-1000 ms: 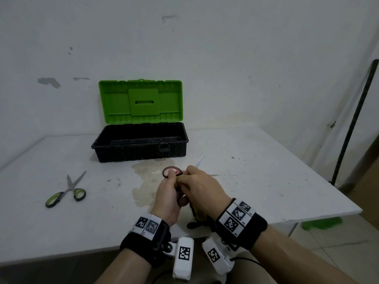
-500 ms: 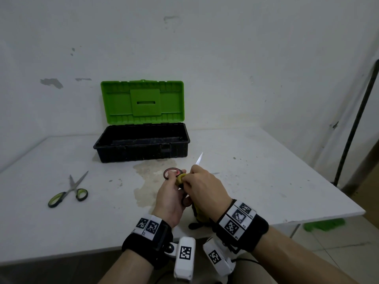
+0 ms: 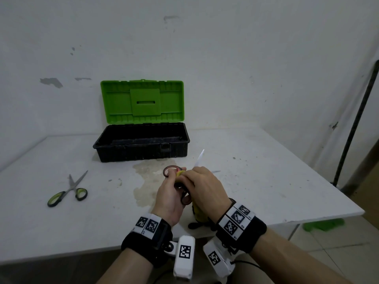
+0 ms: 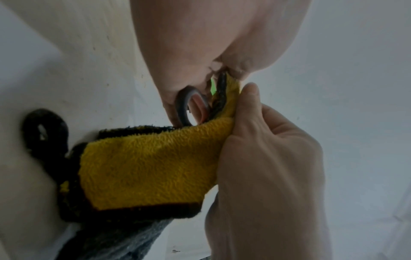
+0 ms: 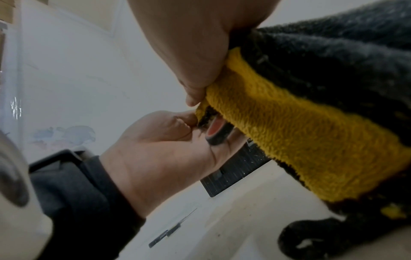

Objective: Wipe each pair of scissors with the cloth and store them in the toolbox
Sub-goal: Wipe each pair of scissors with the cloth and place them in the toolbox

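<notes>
My left hand [image 3: 171, 193] grips the dark red handles of a pair of scissors [image 3: 171, 170] above the table's front. Its blade tip [image 3: 200, 157] points up and away. My right hand [image 3: 205, 186] pinches a yellow and black cloth [image 4: 151, 168] round the scissors near the handles; the cloth [image 5: 300, 137] hangs down to the table. A second pair, the green-handled scissors [image 3: 68, 190], lies flat at the left. The black toolbox [image 3: 141, 143] stands with its green lid [image 3: 142, 101] up at the back.
A brownish stain [image 3: 147, 181] marks the white table [image 3: 266, 181] in front of the toolbox. The table's right edge drops to a tiled floor with a green object [image 3: 323, 224]. A dark pole [image 3: 356, 119] leans by the wall at right.
The scissors' blade has tilted up and shows longer beyond my right hand, which has slid back toward the handles with the cloth. The green-handled scissors have not moved.
</notes>
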Available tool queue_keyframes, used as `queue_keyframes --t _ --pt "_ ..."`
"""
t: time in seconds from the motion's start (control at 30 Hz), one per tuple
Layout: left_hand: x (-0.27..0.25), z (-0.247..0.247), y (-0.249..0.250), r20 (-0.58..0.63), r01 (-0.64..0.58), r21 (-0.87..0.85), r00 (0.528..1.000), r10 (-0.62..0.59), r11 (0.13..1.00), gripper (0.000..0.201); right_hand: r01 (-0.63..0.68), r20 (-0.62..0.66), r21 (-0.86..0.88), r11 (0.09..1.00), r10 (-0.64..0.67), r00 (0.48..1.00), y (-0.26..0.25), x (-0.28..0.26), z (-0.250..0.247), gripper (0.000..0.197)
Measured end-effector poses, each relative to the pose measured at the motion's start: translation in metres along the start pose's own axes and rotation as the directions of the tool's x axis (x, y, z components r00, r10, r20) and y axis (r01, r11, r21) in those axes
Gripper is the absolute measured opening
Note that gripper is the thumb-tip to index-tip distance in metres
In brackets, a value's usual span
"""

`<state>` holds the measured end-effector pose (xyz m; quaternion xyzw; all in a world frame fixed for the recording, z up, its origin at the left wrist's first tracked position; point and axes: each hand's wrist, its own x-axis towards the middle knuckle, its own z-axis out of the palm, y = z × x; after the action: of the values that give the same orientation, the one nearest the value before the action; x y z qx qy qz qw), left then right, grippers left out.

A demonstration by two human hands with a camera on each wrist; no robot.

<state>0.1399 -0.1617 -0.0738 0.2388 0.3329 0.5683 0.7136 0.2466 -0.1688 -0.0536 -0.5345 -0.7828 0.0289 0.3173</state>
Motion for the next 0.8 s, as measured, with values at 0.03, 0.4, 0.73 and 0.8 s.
queue_keyframes --t 0.03,0.4,0.73,0.8 --pt "0.000 -0.001 0.000 -0.002 0.000 0.005 1.000 0.000 1.000 0.058 -0.005 -0.001 0.001 1.000 0.005 1.000 0.000 0.000 0.000 0.026" --pt "0.000 0.003 -0.002 0.022 -0.013 0.054 1.000 0.012 0.998 0.058 -0.073 -0.087 0.100 0.992 0.082 0.993 -0.001 0.003 0.000 0.022" --pt "0.006 0.003 -0.007 -0.020 -0.032 0.125 0.999 0.034 0.992 0.050 -0.101 -0.086 0.145 0.984 0.114 0.990 -0.001 0.006 -0.008 0.015" --pt "0.007 0.002 -0.007 -0.013 -0.034 0.145 0.999 0.037 0.989 0.048 -0.108 -0.061 0.121 0.987 0.116 0.991 0.001 0.007 -0.006 0.016"
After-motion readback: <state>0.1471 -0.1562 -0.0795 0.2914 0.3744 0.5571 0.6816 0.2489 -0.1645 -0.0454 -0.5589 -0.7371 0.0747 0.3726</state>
